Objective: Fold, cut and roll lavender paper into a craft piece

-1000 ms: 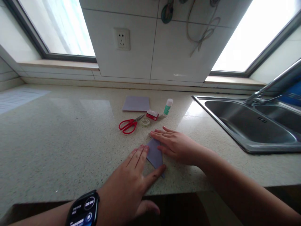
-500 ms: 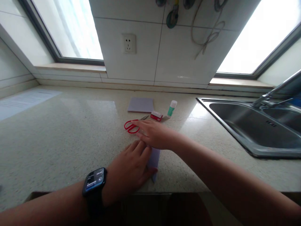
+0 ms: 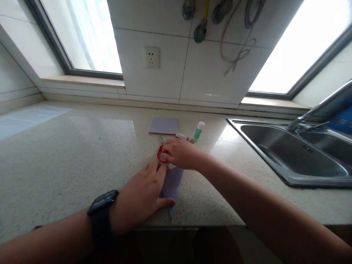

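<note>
Scissors (image 3: 161, 154) sit in right hand (image 3: 178, 156) grip above paper (image 3: 170, 183)

Glossy speckled stone counter (image 3: 68, 154), matt lilac paper (image 3: 171, 180), brushed steel sink (image 3: 288, 154), red plastic scissor handles (image 3: 160, 155).

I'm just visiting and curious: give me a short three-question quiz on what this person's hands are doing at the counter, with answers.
1. True or false: the right hand is closed on the red scissors.
2. What lies under the left hand? A) a sponge B) purple folded paper C) a plate
3. Fill in: the glue stick stands between the paper stack and the ____.

Key
1. True: the fingers wrap the red handles.
2. B: the palm presses it flat near the counter edge.
3. sink, on the right.
</note>
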Tool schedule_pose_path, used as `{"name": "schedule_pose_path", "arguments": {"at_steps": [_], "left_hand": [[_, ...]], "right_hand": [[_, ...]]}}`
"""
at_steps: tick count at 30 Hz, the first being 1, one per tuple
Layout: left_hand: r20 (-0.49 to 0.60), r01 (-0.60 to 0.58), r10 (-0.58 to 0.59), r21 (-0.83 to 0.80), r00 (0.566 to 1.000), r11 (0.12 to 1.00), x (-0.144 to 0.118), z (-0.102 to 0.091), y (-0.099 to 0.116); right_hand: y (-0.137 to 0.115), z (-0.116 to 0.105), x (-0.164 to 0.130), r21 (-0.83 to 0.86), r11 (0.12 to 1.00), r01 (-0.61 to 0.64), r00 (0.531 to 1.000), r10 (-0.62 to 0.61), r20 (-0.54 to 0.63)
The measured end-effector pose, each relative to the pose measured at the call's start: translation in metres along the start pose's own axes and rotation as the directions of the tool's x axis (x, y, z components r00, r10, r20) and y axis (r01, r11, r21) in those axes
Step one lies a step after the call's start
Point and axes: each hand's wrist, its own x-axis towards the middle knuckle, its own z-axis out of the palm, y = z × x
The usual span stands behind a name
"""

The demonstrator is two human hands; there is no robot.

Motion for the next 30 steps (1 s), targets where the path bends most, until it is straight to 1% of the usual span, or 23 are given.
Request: {"name": "schedule_pose_path", "arguments": {"at_steps": [2, 3, 4, 5, 6, 8, 9, 10, 14, 16, 18, 19, 20, 21, 23, 24, 26, 30], "left_hand": [[-0.023, -0.004, 0.0, -0.153, 1.0, 0.988, 0.002, -0.001, -0.004], [-0.015, 0.002, -0.005, -0.238, 1.0, 0.971, 0.003, -0.001, -0.005], [0.018, 0.019, -0.014, -0.337, 1.0, 0.941, 0.005, -0.001, -0.007], [0.072, 0.051, -0.02, -0.452, 0.997, 0.891, 0.007, -0.001, -0.008], [0.139, 0.093, -0.016, -0.57, 0.99, 0.817, 0.009, -0.001, -0.01], [0.245, 0.179, 0.014, -0.748, 0.97, 0.639, 0.014, 0.0, -0.012], [0.263, 0.203, 0.026, -0.8, 0.964, 0.565, 0.016, 0.0, -0.013], [0.26, 0.21, 0.027, -0.832, 0.965, 0.513, 0.017, 0.0, -0.014], [0.206, 0.201, -0.027, -0.904, 0.978, 0.376, 0.023, 0.0, -0.018], [0.198, 0.205, -0.054, -0.928, 0.979, 0.312, 0.025, 0.001, -0.02], [0.192, 0.208, -0.084, -0.939, 0.978, 0.273, 0.028, 0.003, -0.023], [0.187, 0.207, -0.1, -0.941, 0.977, 0.267, 0.029, 0.004, -0.024], [0.179, 0.203, -0.115, -0.943, 0.977, 0.264, 0.031, 0.005, -0.026], [0.168, 0.196, -0.127, -0.944, 0.978, 0.265, 0.033, 0.007, -0.028], [0.139, 0.174, -0.143, -0.947, 0.98, 0.269, 0.036, 0.01, -0.032], [0.124, 0.16, -0.147, -0.95, 0.981, 0.267, 0.037, 0.011, -0.033], [0.1, 0.138, -0.159, -0.958, 0.982, 0.25, 0.038, 0.013, -0.035], [0.107, 0.137, -0.16, -0.972, 0.981, 0.191, 0.039, 0.012, -0.035]], "right_hand": [[0.004, -0.001, -0.003, 0.007, 1.0, -0.028, 1.0, 0.028, 0.0], [0.007, -0.002, -0.004, 0.015, 0.999, -0.048, 0.999, 0.047, 0.01], [0.01, -0.002, -0.005, 0.025, 0.997, -0.076, 0.997, 0.075, 0.021], [0.013, -0.003, -0.007, 0.034, 0.994, -0.108, 0.994, 0.107, 0.032], [0.016, -0.003, -0.007, 0.04, 0.989, -0.141, 0.989, 0.14, 0.041], [0.02, -0.004, -0.009, 0.042, 0.98, -0.195, 0.98, 0.193, 0.052], [0.021, -0.004, -0.009, 0.044, 0.976, -0.213, 0.976, 0.211, 0.058], [0.022, -0.004, -0.009, 0.049, 0.972, -0.228, 0.972, 0.225, 0.067], [0.021, -0.005, -0.011, 0.083, 0.96, -0.267, 0.962, 0.26, 0.08], [0.02, -0.007, -0.014, 0.097, 0.959, -0.268, 0.963, 0.264, 0.045], [0.022, -0.011, -0.019, 0.188, 0.941, -0.282, 0.955, 0.293, -0.036], [0.023, -0.013, -0.023, 0.279, 0.914, -0.294, 0.943, 0.325, -0.072], [0.025, -0.015, -0.027, 0.398, 0.867, -0.299, 0.928, 0.361, -0.089], [0.026, -0.017, -0.031, 0.526, 0.797, -0.297, 0.917, 0.392, -0.076], [0.028, -0.019, -0.04, 0.721, 0.64, -0.266, 0.925, 0.381, 0.002], [0.028, -0.018, -0.044, 0.775, 0.582, -0.247, 0.934, 0.356, 0.031], [0.027, -0.011, -0.05, 0.827, 0.524, -0.203, 0.942, 0.335, 0.018], [0.026, 0.007, -0.056, 0.893, 0.43, -0.13, 0.905, 0.419, -0.07]]}}
